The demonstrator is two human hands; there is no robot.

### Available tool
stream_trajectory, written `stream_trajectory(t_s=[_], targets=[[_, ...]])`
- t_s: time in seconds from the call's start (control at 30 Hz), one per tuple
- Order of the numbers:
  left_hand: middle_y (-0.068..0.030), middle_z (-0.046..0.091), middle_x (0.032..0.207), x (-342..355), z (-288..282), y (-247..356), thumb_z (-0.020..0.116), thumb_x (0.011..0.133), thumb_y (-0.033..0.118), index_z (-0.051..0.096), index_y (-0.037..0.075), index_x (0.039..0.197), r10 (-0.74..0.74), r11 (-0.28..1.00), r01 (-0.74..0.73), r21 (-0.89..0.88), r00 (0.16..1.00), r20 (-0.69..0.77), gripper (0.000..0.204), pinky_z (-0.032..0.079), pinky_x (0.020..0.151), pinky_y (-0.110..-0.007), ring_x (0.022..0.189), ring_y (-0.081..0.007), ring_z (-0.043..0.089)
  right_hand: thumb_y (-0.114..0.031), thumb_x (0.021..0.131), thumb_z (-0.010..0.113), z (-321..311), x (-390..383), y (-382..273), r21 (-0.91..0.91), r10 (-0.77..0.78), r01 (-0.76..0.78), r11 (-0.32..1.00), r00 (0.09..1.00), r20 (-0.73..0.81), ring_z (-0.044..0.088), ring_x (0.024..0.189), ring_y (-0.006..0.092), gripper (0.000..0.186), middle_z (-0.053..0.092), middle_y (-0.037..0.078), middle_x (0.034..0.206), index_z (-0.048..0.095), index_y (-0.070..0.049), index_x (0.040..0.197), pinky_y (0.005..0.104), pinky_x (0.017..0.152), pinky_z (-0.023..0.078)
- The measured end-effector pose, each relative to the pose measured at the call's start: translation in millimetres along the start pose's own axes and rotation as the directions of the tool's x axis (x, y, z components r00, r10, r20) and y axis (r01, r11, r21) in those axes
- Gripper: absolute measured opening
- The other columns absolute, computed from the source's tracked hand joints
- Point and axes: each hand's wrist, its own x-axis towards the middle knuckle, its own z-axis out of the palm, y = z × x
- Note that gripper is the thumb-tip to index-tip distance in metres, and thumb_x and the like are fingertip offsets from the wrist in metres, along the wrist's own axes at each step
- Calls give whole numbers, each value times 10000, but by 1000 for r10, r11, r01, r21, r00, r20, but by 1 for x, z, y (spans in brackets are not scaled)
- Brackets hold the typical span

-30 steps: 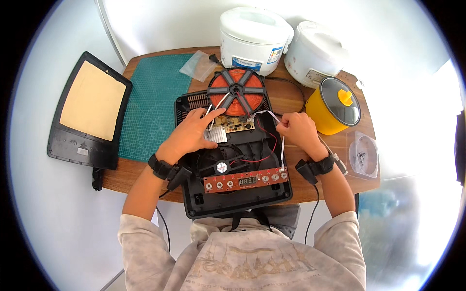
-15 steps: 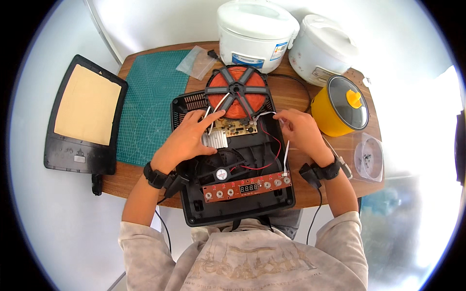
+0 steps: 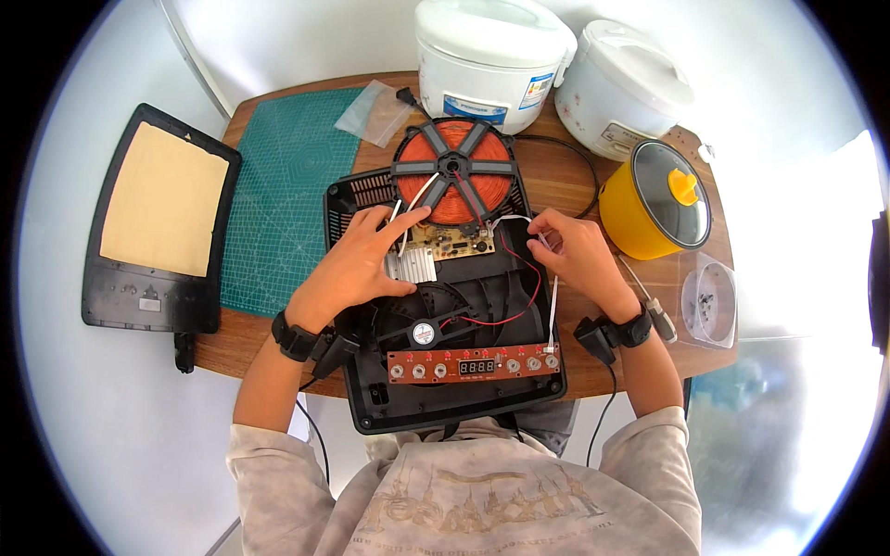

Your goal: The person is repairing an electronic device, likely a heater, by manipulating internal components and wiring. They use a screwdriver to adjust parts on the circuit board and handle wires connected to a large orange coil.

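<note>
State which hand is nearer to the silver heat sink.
Left. The left hand is spread close beside the heat sink, on its left. The right hand is farther off, to its right, with its fingers on the white cable.

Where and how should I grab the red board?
Probably pinch the red board's two long edges near its left end, coming from above. It's a long, thin strip lying across the black case, face up. The white cable joins its right end, so the left looks freer. Edges seem better than the face, which has round buttons.
</note>
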Motion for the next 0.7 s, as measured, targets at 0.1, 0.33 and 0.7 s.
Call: stream_trajectory(t_s=[0.1,0.33,0.7], targets=[[-171,480,1402,0,0,2,920,667,180,396,271,1574,8,1000,-8,3,1000,0,1052,403,1154,-472,1329,-404,437,-145,875,747,2,-2,1,42,-11,12,999,1000,-16,706,754,320,204,718,142,841,663,-47,1033,393,696,552],[-164,478,1377,-1,0,2,916,666,171,383,258,1581,19,1000,-19,18,1000,0,1062,415,1140,-470,1303,-400,445,-117,881,726,5,-3,2,26,-81,81,996,996,-24,701,780,332,207,717,149,894,647,-53,1061,409,703,549],[-172,478,1394,0,-1,3,908,684,188,373,274,1583,2,1000,-2,9,1000,20,1049,401,1158,-485,1335,-401,434,-109,873,686,8,-1,-14,-281,-180,144,949,978,-106,666,787,331,326,640,114,881,630,-90,1194,427,700,533]])
